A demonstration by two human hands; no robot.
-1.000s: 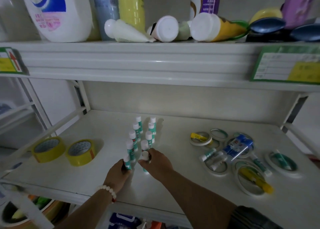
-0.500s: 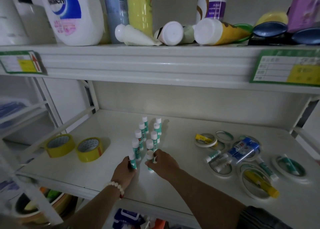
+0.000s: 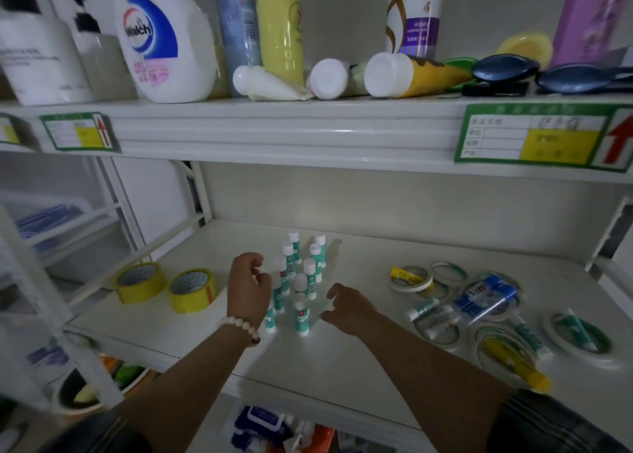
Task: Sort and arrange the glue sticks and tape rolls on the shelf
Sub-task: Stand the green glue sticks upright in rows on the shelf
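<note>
Several green-and-white glue sticks (image 3: 301, 315) stand upright in two rows in the middle of the white shelf (image 3: 342, 367). My left hand (image 3: 248, 286) hovers just left of the rows, fingers loosely curled and apart, holding nothing. My right hand (image 3: 347, 307) hovers just right of the front stick, fingers spread, empty. Two yellow tape rolls (image 3: 193, 289) lie side by side at the left. At the right lies a jumble of thin white tape rolls (image 3: 411, 279), loose glue sticks (image 3: 423, 308), a blue glue pack (image 3: 486, 300) and a yellow tube (image 3: 513, 361).
The upper shelf (image 3: 308, 133) overhangs close above, loaded with bottles such as a white detergent jug (image 3: 164, 41) and lying tubes. Price labels (image 3: 544, 139) hang on its front edge. A white upright frame (image 3: 130, 219) bounds the left side. Packages sit below the shelf.
Both hands have let go of the front two glue sticks, which now stand on their own, and lifted apart to either side. The camera view has shifted left and closer.
</note>
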